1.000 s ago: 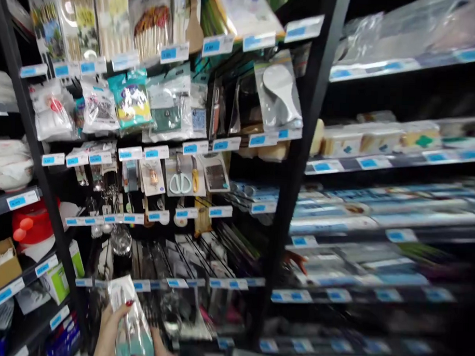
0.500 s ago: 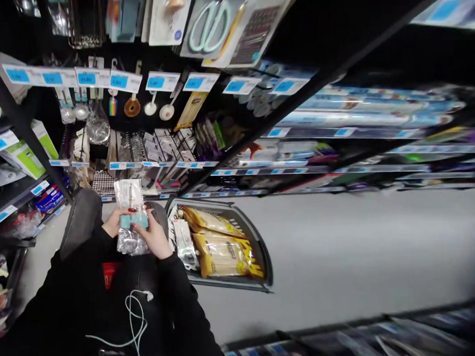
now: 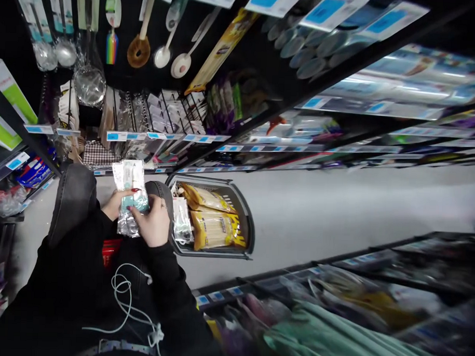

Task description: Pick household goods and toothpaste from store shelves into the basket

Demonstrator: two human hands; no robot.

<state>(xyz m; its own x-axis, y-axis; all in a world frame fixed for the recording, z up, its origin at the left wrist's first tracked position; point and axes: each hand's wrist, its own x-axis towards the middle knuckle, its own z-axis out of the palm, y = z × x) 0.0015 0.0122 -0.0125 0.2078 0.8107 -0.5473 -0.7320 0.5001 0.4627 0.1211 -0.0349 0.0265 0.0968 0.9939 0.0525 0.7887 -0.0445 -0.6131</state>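
In front of my knees, two clear plastic packets with white and teal cards (image 3: 133, 174) lie one over the other, slightly fanned at the top. My left hand (image 3: 115, 204) pinches them from the left side. From the right, my right hand (image 3: 155, 224) grips the lower part, its thumb on the teal area. What is inside the packets is too small to make out. Beside my right knee, a grey shopping basket (image 3: 252, 235) stands on the floor. It holds yellow packs of pale sticks (image 3: 214, 230) and a white packet (image 3: 182, 220).
Ahead is a shelf rack with hanging ladles and spoons (image 3: 138, 51) and wire dividers holding small packets (image 3: 173, 111). A checkered cloth item (image 3: 100, 153) sits low on it. White earphone cord (image 3: 129, 304) dangles over my lap. Another shelf with bagged goods (image 3: 333, 332) runs along the lower right.
My view has tilted down, so the shelves sit higher and the basket appears smaller. A second packet's top edge now shows behind the front one. Both hands keep hold of the packets.
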